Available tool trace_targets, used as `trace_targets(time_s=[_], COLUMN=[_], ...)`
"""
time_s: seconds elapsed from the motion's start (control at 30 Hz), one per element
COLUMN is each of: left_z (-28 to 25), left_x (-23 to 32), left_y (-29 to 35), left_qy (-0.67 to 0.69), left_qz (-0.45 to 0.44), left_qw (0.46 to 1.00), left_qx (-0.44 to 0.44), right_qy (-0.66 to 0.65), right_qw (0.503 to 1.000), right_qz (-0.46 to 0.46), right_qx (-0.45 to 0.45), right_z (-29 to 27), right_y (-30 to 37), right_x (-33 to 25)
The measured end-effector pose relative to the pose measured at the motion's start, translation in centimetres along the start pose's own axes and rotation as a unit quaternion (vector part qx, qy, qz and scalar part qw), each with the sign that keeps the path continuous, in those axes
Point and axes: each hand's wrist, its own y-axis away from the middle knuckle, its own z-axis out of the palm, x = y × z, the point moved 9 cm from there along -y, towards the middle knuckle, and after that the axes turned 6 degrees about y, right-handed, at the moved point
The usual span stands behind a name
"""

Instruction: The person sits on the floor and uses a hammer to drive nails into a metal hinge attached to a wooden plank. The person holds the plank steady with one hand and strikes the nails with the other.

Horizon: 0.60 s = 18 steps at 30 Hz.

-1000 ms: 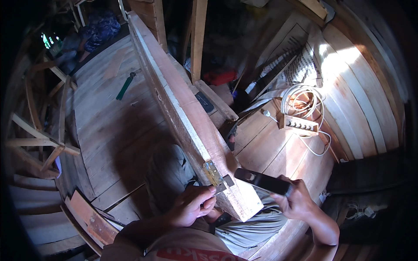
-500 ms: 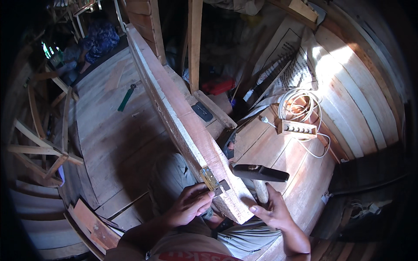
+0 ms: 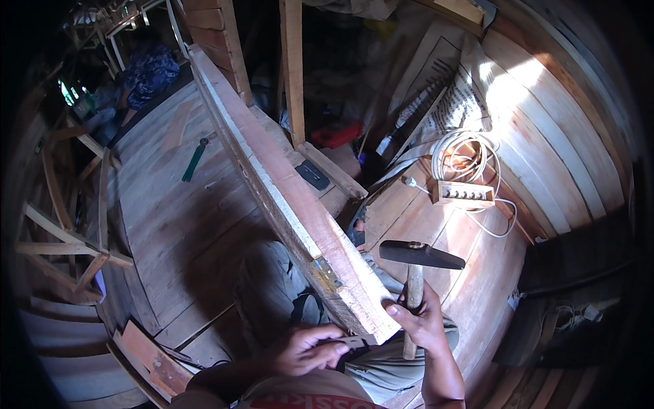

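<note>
My right hand (image 3: 424, 315) is closed round the wooden handle of a hammer (image 3: 422, 255), its dark head up, beside the near end of a long wooden board (image 3: 300, 194). The thumb lies close to the board's end. In my left hand (image 3: 310, 350), pinched between the fingers, is a small dark flat metal piece (image 3: 360, 342), just below the board's near end. A worn yellowish metal plate, like a hinge (image 3: 325, 273), sits on the board's left edge, with no hand on it.
On the plank floor to the left lies a green-handled tool (image 3: 195, 160). A wooden-cased socket strip (image 3: 464, 194) and coiled pale cable (image 3: 463, 153) rest at the right. Wooden posts (image 3: 292, 75) stand beyond the board. A person (image 3: 151, 71) is at the far left.
My left hand has drawn the metal piece away from the hinge-like plate, down and nearer my body. The hammer has shifted slightly right and up, its handle more upright.
</note>
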Motion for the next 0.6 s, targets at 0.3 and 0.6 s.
trace_targets(time_s=[0.3,0.6], left_z=[-10.9,-14.3], left_x=[5.0,9.1], left_y=[2.9,-0.3], left_qy=[-0.014,-0.144], left_qz=[0.115,0.137], left_qw=[0.951,0.923], left_qx=[0.288,0.328], right_qy=[-0.033,-0.029], right_qw=[0.999,0.999], right_qz=[0.023,0.022], right_qx=[0.008,0.007], right_z=[0.2,0.2], right_y=[-0.1,-0.1], right_x=[0.2,0.2])
